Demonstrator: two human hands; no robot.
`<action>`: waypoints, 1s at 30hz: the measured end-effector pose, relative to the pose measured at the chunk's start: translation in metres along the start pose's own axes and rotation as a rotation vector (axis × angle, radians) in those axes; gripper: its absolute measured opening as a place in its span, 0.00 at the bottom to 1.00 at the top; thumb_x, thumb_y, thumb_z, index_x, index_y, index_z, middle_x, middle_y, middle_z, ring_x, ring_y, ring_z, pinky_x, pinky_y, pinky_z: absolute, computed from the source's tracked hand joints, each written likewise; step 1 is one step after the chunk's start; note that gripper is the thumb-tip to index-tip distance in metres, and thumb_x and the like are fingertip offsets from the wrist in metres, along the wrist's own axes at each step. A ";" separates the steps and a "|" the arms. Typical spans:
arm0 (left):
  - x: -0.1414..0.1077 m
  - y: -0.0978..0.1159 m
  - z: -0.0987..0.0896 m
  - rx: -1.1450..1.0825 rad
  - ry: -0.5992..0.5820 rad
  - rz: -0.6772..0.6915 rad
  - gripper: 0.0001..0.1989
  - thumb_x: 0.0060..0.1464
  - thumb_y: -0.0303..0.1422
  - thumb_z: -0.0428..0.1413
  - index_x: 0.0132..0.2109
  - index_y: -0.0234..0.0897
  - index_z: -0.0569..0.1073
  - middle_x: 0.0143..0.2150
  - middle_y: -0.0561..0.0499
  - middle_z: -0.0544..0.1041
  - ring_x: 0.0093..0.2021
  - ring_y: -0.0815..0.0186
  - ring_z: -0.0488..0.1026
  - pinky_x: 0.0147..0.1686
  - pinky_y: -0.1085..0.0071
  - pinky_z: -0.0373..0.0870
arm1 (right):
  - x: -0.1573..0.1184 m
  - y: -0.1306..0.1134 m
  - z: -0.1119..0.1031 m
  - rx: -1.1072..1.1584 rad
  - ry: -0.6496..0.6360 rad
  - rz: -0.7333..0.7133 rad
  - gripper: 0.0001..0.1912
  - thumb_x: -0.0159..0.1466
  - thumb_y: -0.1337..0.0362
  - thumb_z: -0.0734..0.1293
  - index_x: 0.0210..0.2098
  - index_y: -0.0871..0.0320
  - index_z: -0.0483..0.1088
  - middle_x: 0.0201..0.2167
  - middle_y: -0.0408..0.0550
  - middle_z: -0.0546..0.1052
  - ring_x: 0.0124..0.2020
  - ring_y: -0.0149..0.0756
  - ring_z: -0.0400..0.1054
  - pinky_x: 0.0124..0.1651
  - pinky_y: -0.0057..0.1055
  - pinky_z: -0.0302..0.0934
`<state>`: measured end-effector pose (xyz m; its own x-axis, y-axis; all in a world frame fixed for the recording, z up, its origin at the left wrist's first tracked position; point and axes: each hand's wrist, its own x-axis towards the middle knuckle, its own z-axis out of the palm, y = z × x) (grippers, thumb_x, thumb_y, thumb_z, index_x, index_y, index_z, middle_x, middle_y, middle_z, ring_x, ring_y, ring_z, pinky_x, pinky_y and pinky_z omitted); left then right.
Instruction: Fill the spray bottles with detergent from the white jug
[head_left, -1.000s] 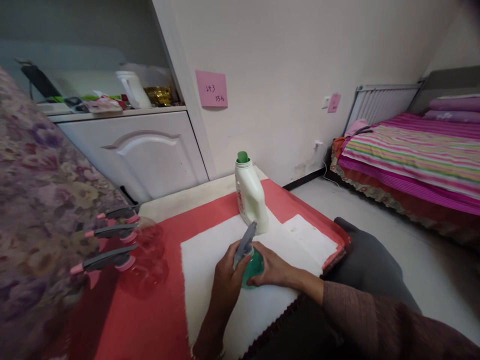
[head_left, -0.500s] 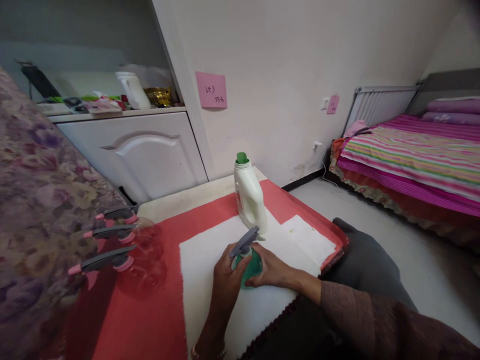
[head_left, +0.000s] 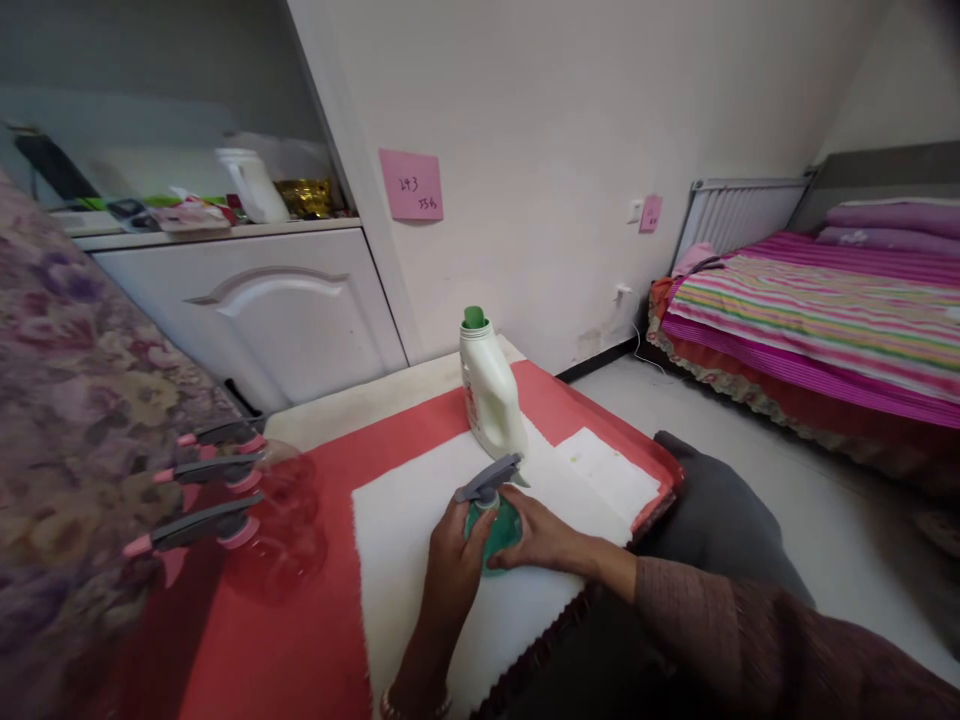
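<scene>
A green spray bottle point(head_left: 504, 532) with a grey trigger head point(head_left: 491, 477) stands upright on a white cloth point(head_left: 405, 510). My left hand point(head_left: 454, 545) is closed around its neck, just under the trigger head. Around the right side of the bottle's body, my right hand point(head_left: 536, 535) has its fingers wrapped. Just behind it stands a large pale jug point(head_left: 491, 390) with a handle and a green piece point(head_left: 474, 318) in its mouth. My hands cover part of the bottle.
Several clear pink spray bottles point(head_left: 277, 535) with grey triggers stand at the left of the red-covered table point(head_left: 300, 640). A spotted white paper point(head_left: 609, 470) lies at the right. Beyond are a floral curtain point(head_left: 75, 440), a cabinet point(head_left: 277, 320) and a bed point(head_left: 840, 310).
The view has shifted slightly, so the scene sits a little further left. Both hands keep their hold, and the spray bottle's trigger head has turned slightly.
</scene>
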<state>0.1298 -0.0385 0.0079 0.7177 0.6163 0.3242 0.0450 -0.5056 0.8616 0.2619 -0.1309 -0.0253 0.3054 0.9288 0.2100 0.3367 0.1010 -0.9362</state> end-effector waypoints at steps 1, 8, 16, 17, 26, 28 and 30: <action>-0.001 0.000 -0.001 -0.002 0.000 -0.017 0.10 0.60 0.38 0.52 0.44 0.38 0.72 0.43 0.47 0.77 0.43 0.58 0.73 0.45 0.63 0.68 | 0.001 -0.001 -0.001 -0.002 -0.014 -0.004 0.41 0.44 0.64 0.78 0.56 0.53 0.64 0.52 0.48 0.72 0.52 0.47 0.66 0.56 0.43 0.61; -0.001 0.000 -0.005 -0.050 -0.047 -0.043 0.11 0.60 0.37 0.52 0.45 0.38 0.73 0.41 0.49 0.77 0.42 0.60 0.73 0.44 0.66 0.67 | 0.009 -0.005 -0.010 -0.034 -0.126 -0.034 0.41 0.44 0.66 0.78 0.57 0.51 0.64 0.48 0.45 0.74 0.47 0.43 0.69 0.52 0.40 0.64; 0.000 -0.001 -0.004 -0.076 -0.075 -0.080 0.11 0.61 0.38 0.51 0.46 0.37 0.72 0.41 0.49 0.77 0.42 0.61 0.72 0.44 0.67 0.66 | 0.011 0.000 -0.020 -0.023 -0.217 0.016 0.42 0.45 0.65 0.78 0.58 0.51 0.63 0.50 0.46 0.74 0.50 0.45 0.69 0.53 0.41 0.63; 0.001 -0.002 -0.004 -0.081 -0.080 -0.080 0.12 0.61 0.38 0.51 0.46 0.37 0.72 0.42 0.49 0.77 0.42 0.61 0.72 0.44 0.67 0.66 | 0.011 0.000 -0.020 -0.007 -0.225 0.019 0.42 0.45 0.66 0.78 0.58 0.51 0.64 0.49 0.46 0.75 0.49 0.45 0.69 0.53 0.41 0.64; -0.003 0.018 0.013 -0.041 0.181 -0.139 0.09 0.54 0.34 0.57 0.43 0.41 0.70 0.39 0.53 0.75 0.40 0.62 0.71 0.42 0.68 0.66 | 0.011 0.001 -0.014 0.064 -0.157 -0.045 0.43 0.44 0.70 0.77 0.58 0.52 0.62 0.53 0.47 0.72 0.53 0.45 0.66 0.55 0.41 0.62; -0.004 0.022 0.016 -0.058 0.211 -0.156 0.09 0.53 0.34 0.58 0.42 0.41 0.69 0.38 0.53 0.74 0.39 0.62 0.71 0.41 0.69 0.66 | 0.009 0.001 -0.013 0.054 -0.147 -0.039 0.45 0.45 0.71 0.76 0.60 0.51 0.61 0.54 0.47 0.71 0.53 0.45 0.66 0.56 0.42 0.61; -0.004 0.022 0.017 -0.077 0.214 -0.162 0.09 0.52 0.33 0.58 0.41 0.41 0.69 0.38 0.53 0.74 0.40 0.62 0.71 0.41 0.68 0.66 | 0.004 0.000 -0.013 0.034 -0.127 -0.044 0.45 0.45 0.70 0.77 0.61 0.50 0.60 0.55 0.48 0.70 0.55 0.46 0.65 0.57 0.44 0.60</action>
<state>0.1400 -0.0622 0.0191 0.5418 0.8030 0.2482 0.0884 -0.3481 0.9333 0.2745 -0.1320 -0.0208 0.1747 0.9606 0.2161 0.3161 0.1531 -0.9363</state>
